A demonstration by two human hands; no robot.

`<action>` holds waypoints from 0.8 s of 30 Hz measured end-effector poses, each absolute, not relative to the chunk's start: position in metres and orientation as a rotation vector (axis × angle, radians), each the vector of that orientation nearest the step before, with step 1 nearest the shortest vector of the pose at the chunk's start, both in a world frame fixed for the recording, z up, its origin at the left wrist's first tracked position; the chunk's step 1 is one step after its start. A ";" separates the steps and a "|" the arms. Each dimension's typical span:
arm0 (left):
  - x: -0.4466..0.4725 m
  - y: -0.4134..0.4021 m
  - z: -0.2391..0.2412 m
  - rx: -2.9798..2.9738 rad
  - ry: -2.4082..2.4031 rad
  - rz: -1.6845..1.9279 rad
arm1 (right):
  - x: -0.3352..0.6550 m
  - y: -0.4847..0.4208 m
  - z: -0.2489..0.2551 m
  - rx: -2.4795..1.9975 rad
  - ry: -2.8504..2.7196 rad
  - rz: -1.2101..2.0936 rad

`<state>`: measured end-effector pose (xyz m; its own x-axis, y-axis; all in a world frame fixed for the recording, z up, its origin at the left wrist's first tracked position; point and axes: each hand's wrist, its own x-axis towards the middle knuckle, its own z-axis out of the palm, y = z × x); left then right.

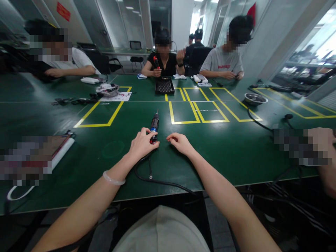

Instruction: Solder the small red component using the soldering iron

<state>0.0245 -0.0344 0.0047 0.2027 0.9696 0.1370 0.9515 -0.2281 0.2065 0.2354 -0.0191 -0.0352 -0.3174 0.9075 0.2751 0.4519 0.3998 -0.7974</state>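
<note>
My left hand [143,142] is closed around the rear part of an electric screwdriver [154,122], black with a blue band. Its thin bit points away from me, toward the far side of the green table [126,140]. A black cable [168,182] curves from under my left hand to the table's front edge. Beside the cable lies a short black lead with a small metal ring end [150,177]. My right hand [181,142] is just right of the screwdriver, apart from it. Its fingers are loosely bent, and nothing shows between them.
Yellow tape [185,122] marks rectangles on the table. A black tray [165,86] stands near the person opposite, who holds a red-and-black tool [156,62]. A round metal dish [256,99] sits at right. A bagged item [107,90] lies at left. Another person's hand [321,143] is at far right.
</note>
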 end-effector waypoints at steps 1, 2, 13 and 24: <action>0.020 -0.035 0.005 2.373 1.914 0.357 | 0.236 -0.019 -0.035 -1.165 -1.924 0.791; 0.014 -0.035 0.005 2.370 1.929 0.347 | 0.236 -0.019 -0.035 -1.166 -1.922 0.791; -0.067 -0.034 0.006 2.293 2.098 0.187 | 0.236 -0.020 -0.037 -1.154 -1.929 0.781; -0.161 -0.012 0.002 2.170 2.285 0.002 | 0.236 -0.020 -0.036 -1.170 -1.933 0.784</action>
